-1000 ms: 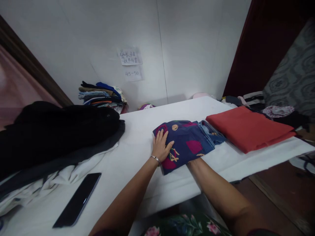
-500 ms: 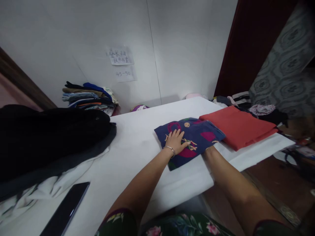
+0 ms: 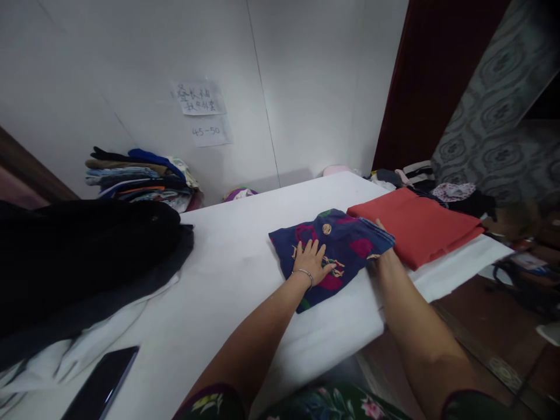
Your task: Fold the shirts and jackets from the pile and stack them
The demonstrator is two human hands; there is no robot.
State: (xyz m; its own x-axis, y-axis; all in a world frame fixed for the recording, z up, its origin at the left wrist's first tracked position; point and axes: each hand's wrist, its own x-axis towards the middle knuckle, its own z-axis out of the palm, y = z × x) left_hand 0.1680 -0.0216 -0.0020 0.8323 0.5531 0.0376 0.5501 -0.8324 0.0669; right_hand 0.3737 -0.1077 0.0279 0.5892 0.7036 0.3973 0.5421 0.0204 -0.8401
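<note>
— Hands, where are they?
— Left hand [image 3: 311, 261] lies flat, fingers spread, on the folded navy patterned cloth [image 3: 345, 239] on the white surface [image 3: 236, 262].
— And the right hand [image 3: 381, 256]?
— It sits at the cloth's right edge beside the red cloth [image 3: 420, 224]; its grip I cannot tell.

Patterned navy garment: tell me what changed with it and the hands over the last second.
The exposed denim edge is now folded under, so the patterned navy garment is one compact bundle. The left hand slid from its left edge toward the middle. The right hand moved to its right side, beside the red cloth. The phone and black pile stayed put.
</note>
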